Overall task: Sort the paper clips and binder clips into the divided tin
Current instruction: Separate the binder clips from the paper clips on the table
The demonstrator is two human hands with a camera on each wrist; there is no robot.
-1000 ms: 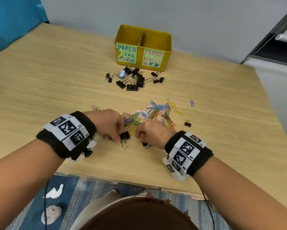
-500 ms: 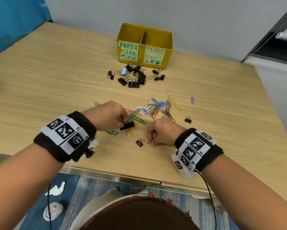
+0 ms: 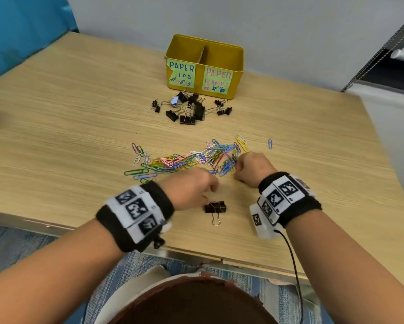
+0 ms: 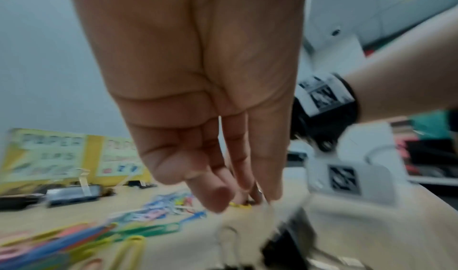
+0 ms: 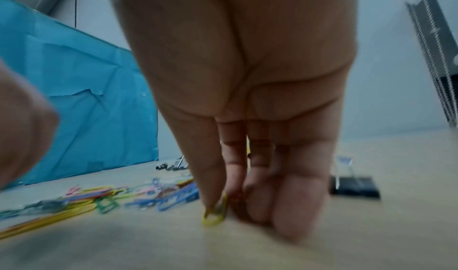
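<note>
- While the right hand (image 3: 252,168) pinches a yellow clip (image 5: 216,211) on the worktop (image 3: 79,136), its fingers (image 5: 210,166) are together.
- Left hand (image 3: 191,190) fingers hang loose, empty, beside a binder clip (image 3: 215,207).

yellow tin (image 3: 237,66) | black binder clip (image 3: 215,206) | multicoloured paper clips (image 3: 184,160) | light wood-grain table (image 3: 67,125)

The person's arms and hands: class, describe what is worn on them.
Both forearms are bare, with no sleeves. Each wrist carries a black band: left band, right band. White panels on the bands are printed with square black-and-white markers. A white block hangs at the right band, and a thin black cable trails from it.
</note>
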